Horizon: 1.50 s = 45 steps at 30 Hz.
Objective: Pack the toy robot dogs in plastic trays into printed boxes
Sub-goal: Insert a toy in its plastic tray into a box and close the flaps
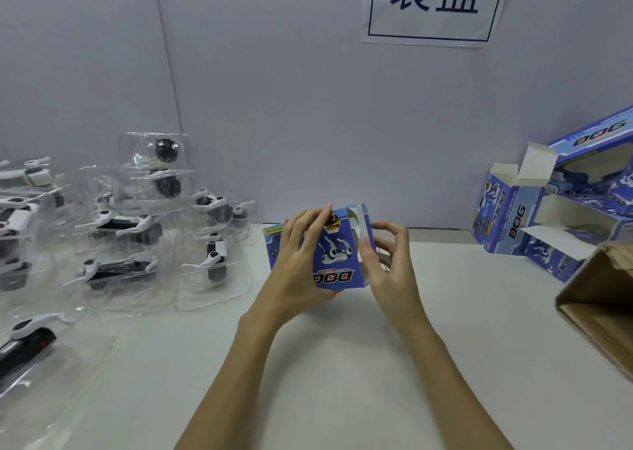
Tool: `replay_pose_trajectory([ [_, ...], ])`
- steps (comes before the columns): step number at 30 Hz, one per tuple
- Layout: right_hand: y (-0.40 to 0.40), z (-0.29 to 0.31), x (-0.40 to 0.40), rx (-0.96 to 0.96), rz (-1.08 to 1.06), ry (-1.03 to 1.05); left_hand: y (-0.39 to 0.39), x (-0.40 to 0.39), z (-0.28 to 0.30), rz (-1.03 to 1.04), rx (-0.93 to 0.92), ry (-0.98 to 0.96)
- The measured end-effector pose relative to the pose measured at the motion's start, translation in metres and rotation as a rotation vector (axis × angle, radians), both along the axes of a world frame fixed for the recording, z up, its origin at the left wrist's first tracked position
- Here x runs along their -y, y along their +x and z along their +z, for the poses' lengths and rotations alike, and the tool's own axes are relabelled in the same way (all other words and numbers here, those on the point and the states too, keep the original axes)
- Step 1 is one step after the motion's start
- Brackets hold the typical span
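Both hands — left hand (301,254), right hand (387,261) — grip the blue printed cardboard box (337,261), seemingly above bare white tabletop (342,364) between clear plastic dog trays (120,244) and stacked boxes (565,209).

The wall sign (434,4) ahead of me reads "装盒"; the box (337,261) I hold and the boxes (513,216) stacked right read "DOG".

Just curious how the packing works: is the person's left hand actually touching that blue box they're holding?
Touching. The head view shows the left hand wrapped around the blue box, its fingers lying directly on the printed face.
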State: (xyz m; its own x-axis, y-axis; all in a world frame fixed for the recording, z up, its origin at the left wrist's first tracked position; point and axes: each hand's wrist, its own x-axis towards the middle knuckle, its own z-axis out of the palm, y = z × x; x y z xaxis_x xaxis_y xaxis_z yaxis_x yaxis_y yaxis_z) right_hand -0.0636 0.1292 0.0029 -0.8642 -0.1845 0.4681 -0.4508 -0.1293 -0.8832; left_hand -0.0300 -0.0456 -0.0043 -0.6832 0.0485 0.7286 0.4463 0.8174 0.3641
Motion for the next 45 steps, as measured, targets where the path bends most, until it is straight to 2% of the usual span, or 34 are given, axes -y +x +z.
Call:
replay_pose_trajectory([
  [17,-0.001,-0.013,0.004,-0.048,-0.073,0.043,-0.003,-0.018,-0.002,0.066,-0.010,-0.038],
  [23,-0.004,-0.014,0.002,0.023,-0.126,-0.025,-0.005,-0.019,-0.005,0.066,-0.008,-0.083],
  [34,-0.001,-0.006,0.000,-0.019,-0.021,0.041,-0.004,-0.017,-0.006,0.099,-0.025,-0.087],
  [45,-0.003,-0.005,-0.002,0.015,-0.148,-0.049,-0.005,-0.015,-0.007,0.072,-0.008,-0.118],
])
